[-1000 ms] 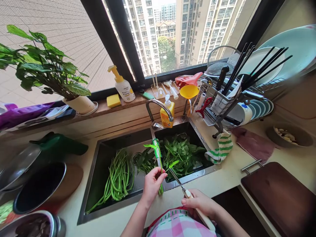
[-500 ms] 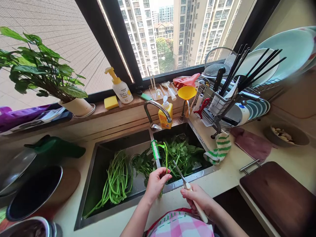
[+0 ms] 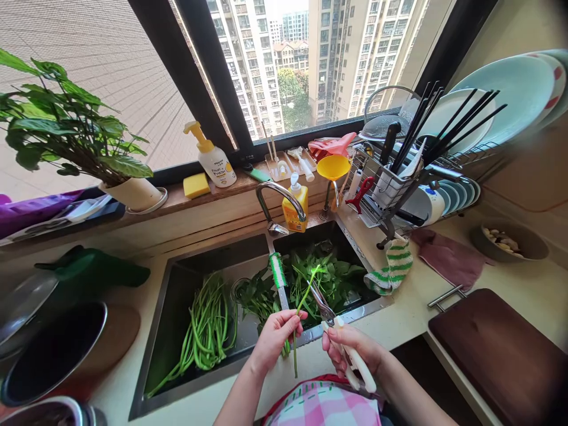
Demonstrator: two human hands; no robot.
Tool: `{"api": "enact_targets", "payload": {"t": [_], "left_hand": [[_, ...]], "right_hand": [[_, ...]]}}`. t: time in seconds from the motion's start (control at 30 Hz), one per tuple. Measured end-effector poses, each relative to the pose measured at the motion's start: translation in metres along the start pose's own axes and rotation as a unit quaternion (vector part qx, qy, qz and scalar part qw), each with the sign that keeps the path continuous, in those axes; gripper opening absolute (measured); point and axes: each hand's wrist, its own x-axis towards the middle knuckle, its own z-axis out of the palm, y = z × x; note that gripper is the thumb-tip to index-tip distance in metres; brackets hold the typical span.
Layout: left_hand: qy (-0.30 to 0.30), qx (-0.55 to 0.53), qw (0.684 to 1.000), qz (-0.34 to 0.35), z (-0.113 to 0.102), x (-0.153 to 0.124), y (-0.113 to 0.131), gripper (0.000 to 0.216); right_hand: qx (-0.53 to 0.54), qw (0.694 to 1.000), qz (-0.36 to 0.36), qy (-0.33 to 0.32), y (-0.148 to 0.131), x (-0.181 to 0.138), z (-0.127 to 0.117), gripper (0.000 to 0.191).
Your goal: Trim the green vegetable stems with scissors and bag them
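Note:
My left hand (image 3: 276,338) pinches a thin green vegetable stalk (image 3: 296,346) over the front rim of the sink (image 3: 153,355); the stalk's lower end hangs below my fingers and its top reaches up toward the scissors. My right hand (image 3: 350,348) grips white-handled scissors (image 3: 337,331), their blades open around the stalk's upper part. Behind my hands, leafy greens (image 3: 326,275) fill the right basin. A pile of long green stems (image 3: 206,325) lies in the left basin.
A green-and-white brush (image 3: 278,273) lies on the sink divider under the tap (image 3: 284,198). Dish rack with plates and chopsticks (image 3: 417,171) stands right; striped cloth (image 3: 393,266), dark cutting board (image 3: 501,349), pots (image 3: 48,349) at left, potted plant (image 3: 75,130) on the sill.
The scissors turned from pointing up-left with blades closed to open around the stalk. My left hand shifted the stalk lower, so its end now hangs below the sink rim.

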Motion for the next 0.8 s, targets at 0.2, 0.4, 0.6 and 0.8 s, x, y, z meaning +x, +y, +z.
{"api": "enact_targets", "payload": {"t": [0.2, 0.4, 0.6, 0.8], "left_hand": [[0.024, -0.058, 0.998, -0.031, 0.0023, 0.0011, 0.0001, 0.045], [0.025, -0.086, 0.995, -0.032, 0.0044, 0.0014, -0.0022, 0.042], [0.012, -0.068, 0.997, -0.032, 0.0069, 0.0021, -0.0034, 0.041], [0.052, -0.154, 0.986, -0.037, 0.0036, 0.0101, -0.005, 0.039]], "right_hand": [[-0.004, 1.0, 0.002, 0.019, -0.0013, -0.0018, 0.0042, 0.043], [0.019, 1.0, 0.016, 0.013, 0.0019, -0.0032, 0.0054, 0.043], [0.028, 0.999, 0.025, 0.021, 0.0055, 0.0007, 0.0033, 0.045], [0.037, 0.995, 0.018, 0.092, 0.0064, 0.0064, 0.0005, 0.043]]}}
